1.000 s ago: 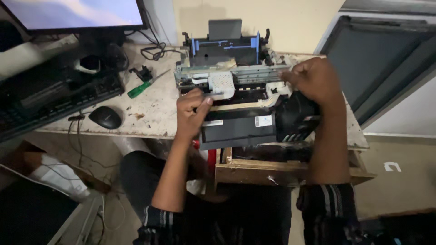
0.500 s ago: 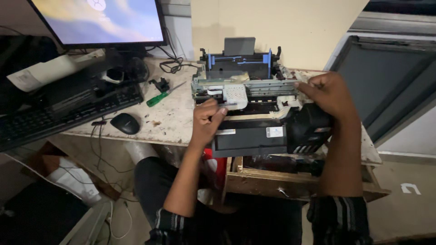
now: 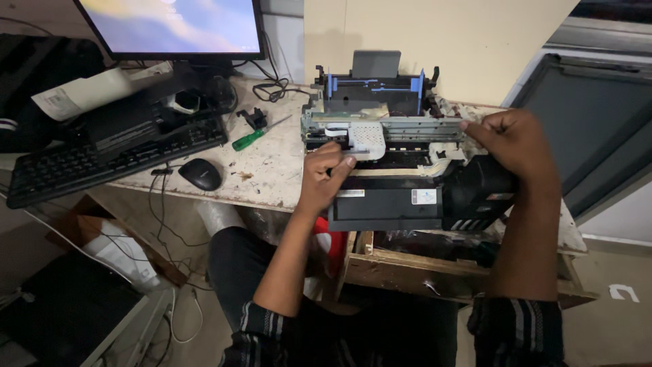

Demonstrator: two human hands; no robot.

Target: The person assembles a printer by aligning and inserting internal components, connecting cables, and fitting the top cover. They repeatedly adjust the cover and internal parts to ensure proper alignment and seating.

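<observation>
The big white desk (image 3: 272,170) holds an opened printer (image 3: 401,163) at its front edge, close to the person, so both hands can reach in. The left hand (image 3: 322,173) curls its fingers around the white carriage piece (image 3: 363,139). The right hand (image 3: 516,146) bends over the printer's right side, fingers closed on its frame.
</observation>
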